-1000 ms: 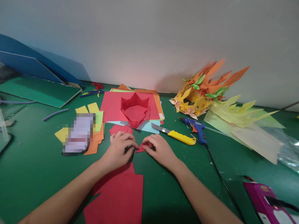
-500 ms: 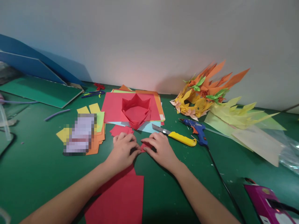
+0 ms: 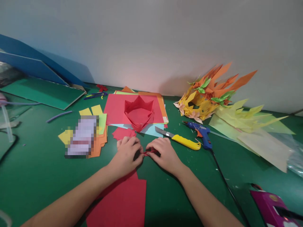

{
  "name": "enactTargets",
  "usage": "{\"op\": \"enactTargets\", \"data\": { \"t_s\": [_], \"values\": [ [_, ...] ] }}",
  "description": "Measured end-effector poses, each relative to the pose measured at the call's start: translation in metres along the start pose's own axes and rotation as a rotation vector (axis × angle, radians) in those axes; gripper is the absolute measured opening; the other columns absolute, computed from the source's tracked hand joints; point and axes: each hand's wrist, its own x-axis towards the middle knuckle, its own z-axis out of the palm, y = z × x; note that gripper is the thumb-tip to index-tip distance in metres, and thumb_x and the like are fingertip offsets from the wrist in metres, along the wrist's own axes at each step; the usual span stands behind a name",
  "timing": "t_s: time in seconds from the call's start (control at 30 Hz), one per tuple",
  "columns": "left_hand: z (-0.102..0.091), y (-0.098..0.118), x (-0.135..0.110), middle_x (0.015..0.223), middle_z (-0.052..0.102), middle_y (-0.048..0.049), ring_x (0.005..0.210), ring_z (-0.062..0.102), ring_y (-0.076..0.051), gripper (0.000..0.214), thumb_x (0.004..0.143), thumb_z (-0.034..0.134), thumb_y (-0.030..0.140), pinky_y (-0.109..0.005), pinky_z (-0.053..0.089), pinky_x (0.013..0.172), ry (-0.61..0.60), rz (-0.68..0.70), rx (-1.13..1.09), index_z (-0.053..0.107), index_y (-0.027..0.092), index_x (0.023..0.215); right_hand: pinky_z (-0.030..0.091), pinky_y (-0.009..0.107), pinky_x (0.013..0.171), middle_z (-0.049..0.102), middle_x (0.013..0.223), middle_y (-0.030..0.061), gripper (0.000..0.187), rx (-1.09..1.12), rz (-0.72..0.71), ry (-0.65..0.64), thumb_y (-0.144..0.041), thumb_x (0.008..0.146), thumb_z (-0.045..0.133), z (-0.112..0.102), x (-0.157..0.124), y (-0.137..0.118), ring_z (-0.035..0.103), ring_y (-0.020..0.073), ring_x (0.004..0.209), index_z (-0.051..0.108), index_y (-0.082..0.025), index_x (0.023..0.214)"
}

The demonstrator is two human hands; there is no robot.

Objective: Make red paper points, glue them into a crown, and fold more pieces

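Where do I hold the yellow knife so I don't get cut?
Probably best by the middle of the yellow handle, with the right hand coming from the near side. The bare blade sticks out to the left, and the blue glue gun sits close to the handle's right end.

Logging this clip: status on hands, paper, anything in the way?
Left hand, right hand: both pinching small red paper. Paper partly hidden. Yellow knife just beyond right hand, blade out, clear of paper.

Green tabletop (image 3: 172,198) under cutter (image 3: 187,142), glue gun (image 3: 201,133), red paper (image 3: 125,201).
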Motion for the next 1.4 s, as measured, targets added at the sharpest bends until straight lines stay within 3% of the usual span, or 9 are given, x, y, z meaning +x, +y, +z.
{"op": "enactTargets", "data": {
  "t_s": [0.17, 0.33, 0.57, 0.67, 0.83, 1.0, 1.27, 1.4],
  "values": [
    [0.001, -0.004, 0.002, 0.087, 0.064, -0.0040, 0.084, 0.048, -0.022, 0.016, 0.089, 0.046, 0.024, -0.035, 0.030, 0.072, 0.013, 0.066, -0.076, 0.058, 0.018, 0.079, 0.036, 0.033, 0.073, 0.066, 0.080, 0.0036, 0.013, 0.042, -0.059, 0.038, -0.027, 0.089, 0.057, 0.003, -0.002, 0.006, 0.055, 0.0185, 0.079, 0.063, -0.019, 0.081],
    [-0.001, -0.005, 0.003, 0.081, 0.064, -0.0032, 0.077, 0.052, -0.019, 0.016, 0.089, 0.042, 0.023, -0.030, 0.039, 0.071, 0.048, 0.105, -0.346, 0.057, 0.019, 0.084, 0.037, 0.032, 0.067, 0.066, 0.072, 0.0034, 0.020, 0.110, -0.058, 0.080, -0.031, 0.090, 0.055, 0.005, -0.002, 0.005, 0.054, 0.0174, 0.069, 0.063, -0.019, 0.076],
    [-0.003, 0.001, 0.002, 0.075, 0.064, -0.0006, 0.070, 0.058, -0.015, 0.009, 0.082, 0.050, 0.025, -0.026, 0.044, 0.066, 0.020, -0.055, -0.700, 0.058, 0.021, 0.082, 0.040, 0.031, 0.065, 0.064, 0.068, 0.0040, 0.020, 0.274, -0.007, 0.119, -0.030, 0.088, 0.056, 0.007, 0.001, -0.004, 0.055, 0.0170, 0.066, 0.061, -0.018, 0.072],
    [-0.001, 0.000, 0.003, 0.073, 0.063, 0.0005, 0.068, 0.058, -0.014, 0.008, 0.077, 0.056, 0.026, -0.025, 0.045, 0.064, 0.082, -0.134, -0.823, 0.057, 0.020, 0.082, 0.040, 0.030, 0.063, 0.062, 0.066, 0.0027, 0.020, 0.356, 0.047, 0.117, -0.029, 0.085, 0.058, 0.005, 0.002, -0.007, 0.054, 0.0161, 0.065, 0.060, -0.019, 0.069],
    [-0.002, 0.001, 0.004, 0.061, 0.061, 0.0039, 0.056, 0.057, -0.013, 0.035, 0.062, 0.074, 0.034, -0.024, 0.044, 0.055, 0.115, -0.351, -1.096, 0.057, 0.019, 0.089, 0.037, 0.025, 0.056, 0.051, 0.060, -0.0013, 0.024, 0.494, 0.193, 0.135, -0.032, 0.080, 0.058, 0.001, 0.002, -0.011, 0.048, 0.0130, 0.058, 0.054, -0.019, 0.060],
    [-0.007, 0.006, 0.004, 0.061, 0.063, 0.0005, 0.059, 0.058, -0.013, 0.030, 0.058, 0.077, 0.041, -0.026, 0.046, 0.058, 0.118, -0.470, -1.215, 0.064, 0.017, 0.071, 0.034, 0.024, 0.052, 0.045, 0.056, -0.0039, 0.025, 0.565, 0.301, 0.157, -0.034, 0.077, 0.058, 0.002, 0.002, -0.012, 0.042, 0.0111, 0.054, 0.050, -0.019, 0.059],
    [-0.008, 0.007, 0.004, 0.059, 0.060, 0.0030, 0.053, 0.051, -0.009, 0.025, 0.059, 0.074, 0.035, -0.023, 0.041, 0.054, 0.132, -0.473, -1.238, 0.056, 0.018, 0.059, 0.037, 0.026, 0.058, 0.049, 0.059, -0.0020, 0.024, 0.495, 0.230, 0.106, -0.032, 0.079, 0.056, 0.005, 0.002, -0.015, 0.046, 0.0126, 0.058, 0.050, -0.019, 0.059],
    [-0.007, 0.007, 0.004, 0.057, 0.057, 0.0042, 0.050, 0.049, -0.008, 0.028, 0.060, 0.074, 0.035, -0.023, 0.041, 0.054, 0.055, -0.476, -1.346, 0.052, 0.018, 0.058, 0.037, 0.025, 0.057, 0.050, 0.059, -0.0021, 0.025, 0.556, 0.220, 0.077, -0.033, 0.080, 0.056, 0.005, 0.000, -0.015, 0.045, 0.0120, 0.057, 0.051, -0.019, 0.059]
  ]
}}
